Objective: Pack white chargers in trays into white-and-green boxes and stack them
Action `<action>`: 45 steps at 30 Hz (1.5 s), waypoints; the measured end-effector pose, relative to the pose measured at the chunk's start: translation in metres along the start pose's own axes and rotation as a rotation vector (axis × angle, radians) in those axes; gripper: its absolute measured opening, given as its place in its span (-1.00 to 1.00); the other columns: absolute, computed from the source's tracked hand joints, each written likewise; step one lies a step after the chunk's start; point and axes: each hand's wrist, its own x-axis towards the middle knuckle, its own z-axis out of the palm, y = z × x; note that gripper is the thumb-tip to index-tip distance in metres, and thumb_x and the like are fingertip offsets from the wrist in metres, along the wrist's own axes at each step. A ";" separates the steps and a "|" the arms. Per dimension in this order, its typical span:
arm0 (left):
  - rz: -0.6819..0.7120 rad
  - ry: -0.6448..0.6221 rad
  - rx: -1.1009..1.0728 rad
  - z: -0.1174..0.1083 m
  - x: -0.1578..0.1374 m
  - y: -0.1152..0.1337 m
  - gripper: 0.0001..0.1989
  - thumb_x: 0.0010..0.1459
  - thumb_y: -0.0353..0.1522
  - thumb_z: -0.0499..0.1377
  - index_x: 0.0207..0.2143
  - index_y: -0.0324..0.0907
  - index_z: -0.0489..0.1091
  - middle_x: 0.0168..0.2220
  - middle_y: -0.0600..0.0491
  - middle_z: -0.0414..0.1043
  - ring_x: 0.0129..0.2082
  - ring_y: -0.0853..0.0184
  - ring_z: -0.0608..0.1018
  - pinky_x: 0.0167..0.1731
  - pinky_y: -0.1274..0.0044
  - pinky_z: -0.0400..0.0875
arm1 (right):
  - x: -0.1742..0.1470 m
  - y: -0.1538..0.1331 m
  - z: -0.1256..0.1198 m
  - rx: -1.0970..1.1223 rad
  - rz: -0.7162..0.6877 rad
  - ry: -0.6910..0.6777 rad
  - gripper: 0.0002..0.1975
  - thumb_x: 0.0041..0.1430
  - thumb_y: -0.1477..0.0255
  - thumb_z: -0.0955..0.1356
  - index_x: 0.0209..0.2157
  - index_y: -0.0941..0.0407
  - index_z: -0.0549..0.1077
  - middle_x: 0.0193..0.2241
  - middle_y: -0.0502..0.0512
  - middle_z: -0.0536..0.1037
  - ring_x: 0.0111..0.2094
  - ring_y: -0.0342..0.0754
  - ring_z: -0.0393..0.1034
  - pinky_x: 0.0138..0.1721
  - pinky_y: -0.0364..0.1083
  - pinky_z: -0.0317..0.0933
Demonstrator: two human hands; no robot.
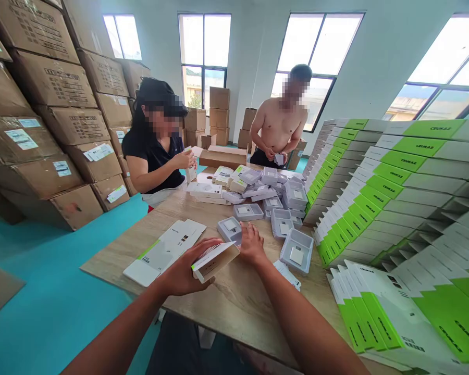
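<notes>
Left hand: the left hand point(182, 269) is clamping on a white-and-green carton point(216, 262), fingers and thumb closing around its sides at the centre of the frame.
Held carton: it is tilting above the table, its end facing the lower right of the frame.
Right hand: the right hand point(252, 242) is reaching in just right of the carton, its fingers bearing at the right edge of a clear plastic tray point(227, 227); whether they are gripping it, I cannot tell.
Flat carton: a flattened white carton point(168, 251) is lying left of the left hand.
Clear trays: a heap of plastic trays point(272, 194) is sitting above centre; another tray point(297, 252), holding a small white piece, is lying right of the right hand.
Table: the wood-grain table point(115, 264) is carrying all of these.
CEUKAZ cartons: tall stacks point(355, 208) are standing at right; a fanned row point(375, 304) is lying at lower right.
Co-workers: a person in a dark top point(158, 161) is holding a white box at left of centre; another person point(280, 125) is handling a small white item at upper right of centre.
Brown boxes: taped cardboard boxes point(57, 86) are standing in piles at upper left.
</notes>
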 end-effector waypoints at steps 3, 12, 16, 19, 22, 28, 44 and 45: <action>-0.016 -0.019 0.024 -0.013 -0.004 0.000 -0.20 0.13 -0.39 0.32 0.38 -0.05 0.11 0.35 -0.13 0.24 0.39 0.03 0.23 0.36 0.18 0.16 | -0.007 -0.010 -0.006 -0.007 -0.016 -0.076 -0.33 0.10 0.43 0.44 0.26 0.18 0.34 0.22 0.42 0.44 0.23 0.32 0.33 0.23 0.26 0.18; -0.049 -0.152 0.164 -0.027 -0.005 -0.014 -0.20 0.16 -0.31 0.34 0.38 -0.06 0.09 0.36 -0.20 0.19 0.37 -0.05 0.27 0.27 0.18 0.30 | -0.157 0.013 -0.144 0.127 -0.363 -0.305 -0.14 -0.02 0.46 0.45 0.35 -0.05 0.21 0.28 0.13 0.39 0.33 0.17 0.22 0.27 0.10 0.24; 0.030 -0.168 0.226 -0.010 0.007 -0.011 -0.24 0.21 -0.33 0.30 0.39 -0.04 0.08 0.32 -0.20 0.24 0.34 -0.02 0.31 0.26 0.21 0.33 | -0.167 -0.008 -0.150 0.072 -0.306 -0.123 -0.15 -0.01 0.48 0.43 0.35 0.00 0.21 0.25 0.18 0.42 0.34 0.19 0.19 0.30 0.16 0.22; 0.055 -0.148 0.289 -0.002 0.013 -0.004 -0.25 0.20 -0.38 0.28 0.39 -0.04 0.08 0.30 -0.20 0.25 0.32 -0.02 0.33 0.28 0.17 0.30 | -0.168 -0.014 -0.147 0.034 -0.266 -0.041 -0.16 -0.01 0.48 0.42 0.35 0.04 0.21 0.23 0.20 0.44 0.31 0.23 0.21 0.29 0.23 0.21; 0.053 -0.118 0.318 -0.001 0.016 0.003 -0.25 0.18 -0.37 0.28 0.38 -0.05 0.10 0.29 -0.20 0.26 0.29 -0.03 0.35 0.26 0.16 0.32 | -0.176 -0.012 -0.151 0.023 -0.229 -0.013 -0.15 -0.01 0.48 0.41 0.35 0.02 0.19 0.24 0.18 0.43 0.31 0.24 0.20 0.28 0.25 0.22; -0.051 -0.105 0.216 0.006 0.016 0.011 -0.25 0.17 -0.34 0.30 0.37 -0.07 0.13 0.32 -0.18 0.22 0.34 -0.01 0.29 0.27 0.19 0.33 | -0.187 -0.009 -0.156 -0.003 -0.267 0.116 -0.17 0.01 0.49 0.41 0.34 -0.01 0.18 0.21 0.16 0.46 0.27 0.25 0.25 0.21 0.24 0.31; -0.021 -0.156 0.183 0.028 0.031 0.015 0.00 0.00 -0.46 0.33 0.42 -0.01 -0.06 0.34 -0.15 0.15 0.34 -0.06 0.23 0.31 0.13 0.23 | -0.178 -0.014 -0.160 -0.023 -0.369 0.101 -0.15 -0.07 0.52 0.41 0.31 0.02 0.22 0.21 0.18 0.45 0.26 0.26 0.24 0.24 0.24 0.28; -0.018 -0.177 0.193 0.027 0.031 0.014 0.01 -0.01 -0.48 0.33 0.42 -0.01 -0.07 0.34 -0.15 0.15 0.34 -0.06 0.23 0.30 0.13 0.24 | -0.174 -0.015 -0.162 -0.019 -0.373 0.081 -0.17 -0.07 0.52 0.41 0.30 0.04 0.24 0.19 0.19 0.46 0.26 0.25 0.25 0.24 0.22 0.27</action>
